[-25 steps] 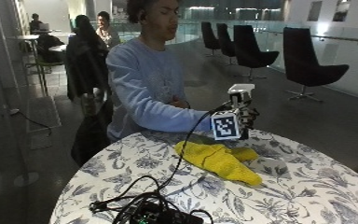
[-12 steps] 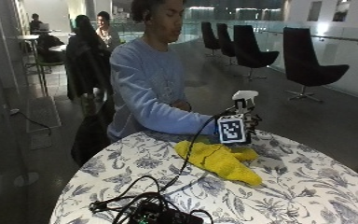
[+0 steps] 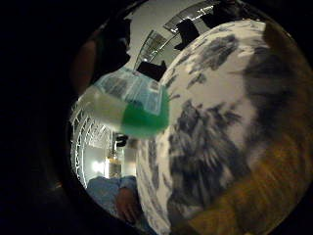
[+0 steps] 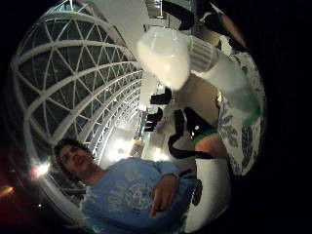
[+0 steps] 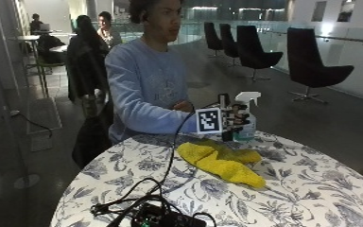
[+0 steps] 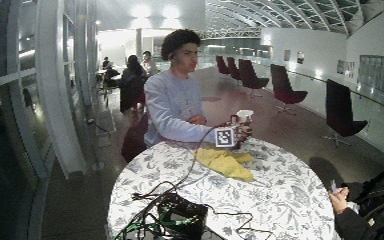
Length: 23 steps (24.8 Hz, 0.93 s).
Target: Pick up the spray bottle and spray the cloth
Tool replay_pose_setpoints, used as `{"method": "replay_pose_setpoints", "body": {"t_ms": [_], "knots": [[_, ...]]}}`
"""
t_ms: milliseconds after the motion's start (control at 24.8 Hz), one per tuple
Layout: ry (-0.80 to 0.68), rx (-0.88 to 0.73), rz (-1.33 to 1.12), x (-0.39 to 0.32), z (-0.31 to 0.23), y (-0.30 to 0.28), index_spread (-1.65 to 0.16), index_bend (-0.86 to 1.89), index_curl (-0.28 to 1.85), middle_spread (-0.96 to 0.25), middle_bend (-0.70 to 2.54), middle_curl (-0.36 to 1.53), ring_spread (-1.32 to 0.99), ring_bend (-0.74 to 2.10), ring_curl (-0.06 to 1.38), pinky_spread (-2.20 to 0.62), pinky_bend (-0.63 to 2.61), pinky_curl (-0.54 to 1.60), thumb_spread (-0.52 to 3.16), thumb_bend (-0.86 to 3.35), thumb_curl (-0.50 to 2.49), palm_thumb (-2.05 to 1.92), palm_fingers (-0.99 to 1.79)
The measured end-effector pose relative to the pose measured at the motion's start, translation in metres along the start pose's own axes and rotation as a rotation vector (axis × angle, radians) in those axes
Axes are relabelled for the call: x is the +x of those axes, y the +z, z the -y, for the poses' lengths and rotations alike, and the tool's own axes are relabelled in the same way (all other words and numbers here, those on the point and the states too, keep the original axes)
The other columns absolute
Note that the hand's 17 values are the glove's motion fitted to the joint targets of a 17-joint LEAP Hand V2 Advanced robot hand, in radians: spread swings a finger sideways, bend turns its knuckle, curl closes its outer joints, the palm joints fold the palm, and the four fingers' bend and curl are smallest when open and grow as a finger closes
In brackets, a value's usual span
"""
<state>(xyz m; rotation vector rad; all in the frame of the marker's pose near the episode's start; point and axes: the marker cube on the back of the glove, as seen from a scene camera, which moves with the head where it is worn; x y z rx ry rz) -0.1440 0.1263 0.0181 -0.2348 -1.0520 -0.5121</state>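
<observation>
In the outside view my gloved right hand (image 5: 233, 121) grips the spray bottle (image 5: 247, 124) upright at the table's far edge, just behind the cloth. The bottle has a white trigger head (image 5: 247, 97) and green liquid low in its clear body. Its base is at or just above the tabletop; I cannot tell which. The yellow cloth (image 5: 222, 161) lies crumpled on the table in front of the hand. The little finger side palm view shows the bottle's label and green liquid (image 3: 142, 115) close to the palm over the patterned table. The thumb side palm view shows the white head (image 4: 163, 56).
The round table (image 5: 307, 189) has a blue floral cover. A black device with tangled cables (image 5: 162, 217) sits at its near edge, and one cable runs up to the hand. The person's bare left hand (image 5: 183, 106) rests near the chest. Black chairs stand behind.
The hand has carried the bottle slightly to the right and a little lower, behind the cloth, and has turned at the wrist. The cloth has not moved.
</observation>
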Motion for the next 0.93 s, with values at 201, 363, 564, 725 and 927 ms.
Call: {"method": "replay_pose_setpoints", "body": {"t_ms": [201,363,564,725,927], "knots": [[0.018,0.001,-0.319,0.0,-0.067,-0.082,-0.33,0.1,0.34,-0.06,0.26,0.46,-0.01,0.25,0.32,0.17,0.21,0.32,0.94,-0.03,0.53,0.83,0.66],[0.084,0.114,-0.578,0.008,-0.128,-0.15,-0.33,0.15,0.34,-0.05,0.26,0.45,0.01,0.23,0.32,0.19,0.17,0.31,0.97,-0.04,0.51,0.79,0.61],[0.19,0.22,-0.735,0.025,-0.186,-0.219,-0.34,0.16,0.34,-0.04,0.27,0.45,0.02,0.21,0.32,0.2,0.16,0.3,0.99,-0.04,0.49,0.76,0.61],[0.247,0.254,-0.765,0.036,-0.212,-0.248,-0.34,0.18,0.35,-0.04,0.26,0.44,0.02,0.21,0.31,0.2,0.15,0.29,1.0,-0.03,0.48,0.75,0.62],[0.277,0.258,-0.783,0.045,-0.224,-0.261,-0.34,0.18,0.35,-0.04,0.27,0.43,0.03,0.22,0.32,0.21,0.14,0.28,1.02,-0.02,0.47,0.75,0.65]]}}
